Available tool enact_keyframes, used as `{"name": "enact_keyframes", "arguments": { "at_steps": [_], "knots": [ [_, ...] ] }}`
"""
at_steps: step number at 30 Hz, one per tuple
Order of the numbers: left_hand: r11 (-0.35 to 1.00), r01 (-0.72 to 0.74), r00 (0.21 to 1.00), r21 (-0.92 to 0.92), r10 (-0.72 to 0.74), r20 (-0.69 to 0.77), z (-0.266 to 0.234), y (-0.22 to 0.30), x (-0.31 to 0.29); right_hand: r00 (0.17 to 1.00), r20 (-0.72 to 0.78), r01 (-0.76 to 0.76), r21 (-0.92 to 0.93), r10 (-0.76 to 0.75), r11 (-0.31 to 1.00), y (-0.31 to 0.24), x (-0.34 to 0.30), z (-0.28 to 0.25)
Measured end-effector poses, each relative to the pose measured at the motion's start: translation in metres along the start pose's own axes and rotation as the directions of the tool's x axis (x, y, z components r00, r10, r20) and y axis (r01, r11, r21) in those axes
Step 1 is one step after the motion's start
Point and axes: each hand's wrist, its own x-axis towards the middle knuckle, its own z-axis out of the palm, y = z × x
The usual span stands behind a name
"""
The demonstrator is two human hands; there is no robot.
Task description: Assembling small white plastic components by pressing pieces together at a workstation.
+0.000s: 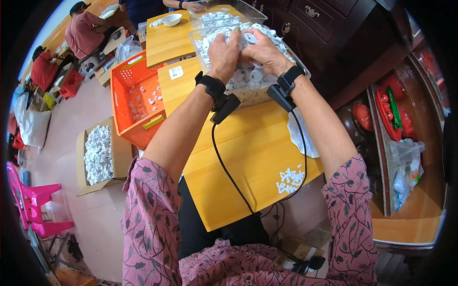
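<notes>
A clear plastic bin [255, 99] at the far side of the wooden table is filled with white round plastic parts [242, 77]. Both my hands are over it, close together. My left hand [224, 53] has its fingers bent inward, and what they may hold is hidden. At my right hand [268, 55], the fingers curl around a white round plastic part [249, 38] with a dark centre, which sits between the two hands. Small white pegs [290, 180] lie in a loose pile on the near right of the table. Behind my right forearm, a white scalloped plate [299, 132] is partly hidden.
An orange crate [138, 125] with scattered small parts stands left of the table [210, 190]. Beside it is a cardboard box [82, 164] full of white parts. Black cables [224, 164] hang from my wrist bands. A dark cabinet [329, 43] borders the right; other people sit far left.
</notes>
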Motion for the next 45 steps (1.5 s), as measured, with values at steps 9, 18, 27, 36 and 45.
{"name": "enact_keyframes", "arguments": {
  "at_steps": [9,18,27,36,45],
  "knots": [
    [0.979,0.036,0.999,-0.2,-0.043,-0.031,-0.01,0.021,-0.013,0.999,-0.041,0.014,-0.029,-0.015,0.999,-0.018,-0.013,0.014],
    [0.99,-0.102,0.992,-0.093,0.094,-0.088,-0.02,0.066,-0.063,0.994,-0.051,0.101,0.051,-0.099,0.994,-0.043,-0.067,0.024],
    [0.992,0.004,0.998,-0.127,-0.012,-0.063,-0.024,0.045,-0.178,0.996,-0.081,-0.041,0.061,0.046,0.997,-0.032,-0.176,0.05],
    [0.965,0.217,0.976,-0.15,-0.217,0.019,-0.014,-0.023,-0.241,0.971,-0.079,-0.213,0.15,0.227,0.965,0.061,-0.214,0.059],
    [0.954,-0.052,0.998,0.294,0.06,-0.018,-0.009,-0.037,-0.249,0.975,-0.222,-0.083,-0.438,-0.018,0.895,0.087,-0.219,0.053]
  ]
}}
